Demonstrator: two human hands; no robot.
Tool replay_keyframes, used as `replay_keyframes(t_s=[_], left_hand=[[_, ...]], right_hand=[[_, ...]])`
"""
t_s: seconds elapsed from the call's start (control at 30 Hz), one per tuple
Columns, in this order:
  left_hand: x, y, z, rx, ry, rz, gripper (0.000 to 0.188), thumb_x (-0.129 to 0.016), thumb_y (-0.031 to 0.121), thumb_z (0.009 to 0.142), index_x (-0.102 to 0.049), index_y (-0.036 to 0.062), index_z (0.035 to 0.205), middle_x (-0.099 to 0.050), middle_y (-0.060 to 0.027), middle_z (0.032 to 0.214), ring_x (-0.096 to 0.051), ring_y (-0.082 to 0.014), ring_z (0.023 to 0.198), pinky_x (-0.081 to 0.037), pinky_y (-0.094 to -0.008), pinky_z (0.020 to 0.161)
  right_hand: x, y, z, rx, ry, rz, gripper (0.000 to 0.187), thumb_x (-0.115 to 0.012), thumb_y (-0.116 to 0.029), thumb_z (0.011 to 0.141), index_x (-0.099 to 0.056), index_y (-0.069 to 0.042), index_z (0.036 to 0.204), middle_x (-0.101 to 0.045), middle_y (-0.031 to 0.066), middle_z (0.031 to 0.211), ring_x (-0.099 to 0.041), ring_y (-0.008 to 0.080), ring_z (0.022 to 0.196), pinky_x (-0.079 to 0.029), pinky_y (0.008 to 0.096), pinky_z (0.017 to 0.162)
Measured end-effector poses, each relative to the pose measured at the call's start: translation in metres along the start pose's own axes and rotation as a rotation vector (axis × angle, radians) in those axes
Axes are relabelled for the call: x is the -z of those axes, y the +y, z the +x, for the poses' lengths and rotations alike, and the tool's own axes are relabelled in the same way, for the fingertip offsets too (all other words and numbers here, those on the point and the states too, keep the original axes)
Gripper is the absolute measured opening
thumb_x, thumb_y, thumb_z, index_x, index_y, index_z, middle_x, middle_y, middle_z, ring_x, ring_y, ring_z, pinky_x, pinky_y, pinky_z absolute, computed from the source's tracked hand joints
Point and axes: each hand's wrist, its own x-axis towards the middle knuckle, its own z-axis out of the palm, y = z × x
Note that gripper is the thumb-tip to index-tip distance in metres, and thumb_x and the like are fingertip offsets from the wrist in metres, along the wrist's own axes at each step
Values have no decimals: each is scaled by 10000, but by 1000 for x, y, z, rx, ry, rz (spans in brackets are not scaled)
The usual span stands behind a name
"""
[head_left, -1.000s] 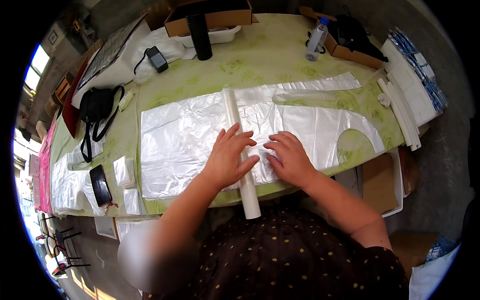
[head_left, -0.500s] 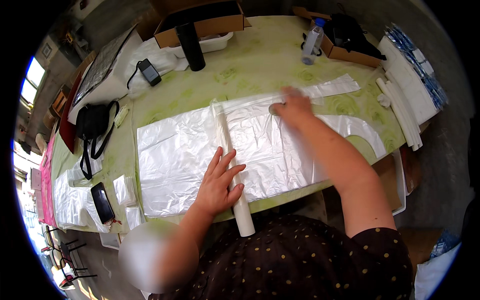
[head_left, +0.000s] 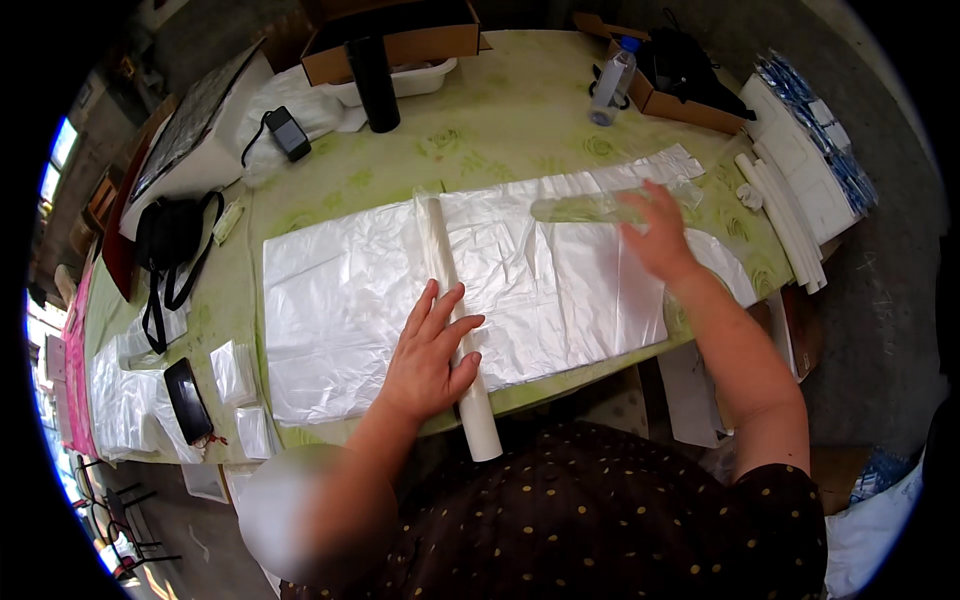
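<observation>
A flat stack of whitish translucent plastic bags (head_left: pixel 335 310) lies spread over the table, with handle strips and cut-out gaps at the right end. Across the bags rests a long white roll (head_left: pixel 482 425), its near end sticking out past the table edge. My left hand (head_left: pixel 428 360) lies on this roll, fingers stretched out and slightly spread, not wrapped round it. Over the handle end of the bags is my right hand (head_left: pixel 658 240), fingers apart, with nothing visible in it. Whether its fingertips touch the plastic I cannot tell.
A black cylinder (head_left: pixel 373 85) and a water bottle (head_left: pixel 612 85) stand at the back. Left are a black pouch (head_left: pixel 170 235), a phone (head_left: pixel 188 400) and small bag packs (head_left: pixel 233 372). At right lie white rolls (head_left: pixel 785 225) beside a white stack (head_left: pixel 800 150).
My right hand has moved right along the bags toward the handle end, and its fingers have spread. The near handle strip has shifted. My left hand stays on the roll.
</observation>
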Motion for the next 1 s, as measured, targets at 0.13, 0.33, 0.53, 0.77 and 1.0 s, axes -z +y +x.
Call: replay_keyframes(t_s=[0.13,0.33,0.53,0.77,1.0], left_hand=[[-2,0,-3,-3,14,21,414,-649,192,853,-676,90,1253,-439,-184,1562,-285,-469,1500,-323,-522,1192],[-6,-2,-2,-10,65,-26,438,-659,153,835,-628,76,1264,-451,-191,1545,-304,-459,1494,-313,-515,1195],[-16,-27,-21,-60,692,-312,366,-639,121,837,-618,45,1195,-548,-200,1384,-419,-440,1385,-315,-540,1166],[19,16,1,-152,-49,-101,394,-597,405,939,-697,163,1233,-583,-58,1446,-402,-357,1457,-207,-615,1203],[26,-9,-38,41,163,243,252,-772,319,849,-727,145,1025,-643,-37,1165,-511,-321,1326,-293,-585,1164]], right_hand=[[-20,-98,9,-249,-435,-86,633,-691,-438,885,-561,-157,1438,-350,95,1626,-241,379,1519,-206,655,1189],[-44,-121,14,-9,-269,162,701,-712,-342,854,-494,-87,1469,-418,111,1577,-307,376,1494,-226,650,1184],[-13,-237,-58,529,-364,537,642,-727,-231,821,-544,-33,1404,-490,137,1496,-339,391,1477,-274,636,1170],[-18,-242,-81,441,-358,817,307,-701,-116,807,-696,-47,1107,-665,124,1220,-591,359,1194,-440,520,1042],[17,-197,-130,427,-71,805,272,-681,40,764,-709,-68,1012,-676,134,1170,-598,391,1185,-487,475,1022]])
